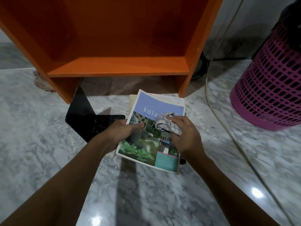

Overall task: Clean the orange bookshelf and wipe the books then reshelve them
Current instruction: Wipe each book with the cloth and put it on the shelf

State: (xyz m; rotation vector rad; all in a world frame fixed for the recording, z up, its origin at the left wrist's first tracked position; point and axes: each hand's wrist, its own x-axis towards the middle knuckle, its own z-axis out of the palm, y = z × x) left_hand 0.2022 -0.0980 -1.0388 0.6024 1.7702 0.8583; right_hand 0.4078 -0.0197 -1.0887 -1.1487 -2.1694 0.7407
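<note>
We are looking down at a grey marbled floor (48, 152), and the orange bookshelf (118, 66) is standing at twelve o'clock with its lower shelf bare. Starting at the left, a black L-shaped bookend (84, 118) is lying on the floor at about ten o'clock from the book, just in front of the shelf's left foot. Next, our left hand (121, 133) is gripping the book's left edge, thumb on the cover and fingers curling beneath. The book (146, 144), a soft cover reading "kola…" above garden photographs, is tilting up off the floor just in front of the shelf. More pale books (171, 99) are lying under it toward twelve o'clock. Our right hand (185, 136) is clutching a bunched striped cloth (167, 123) and pressing it against the cover at the book's two o'clock side. Farther right, a white cable (206, 84) is trailing across the floor, and a pink perforated basket (273, 88) is standing at two o'clock.
</note>
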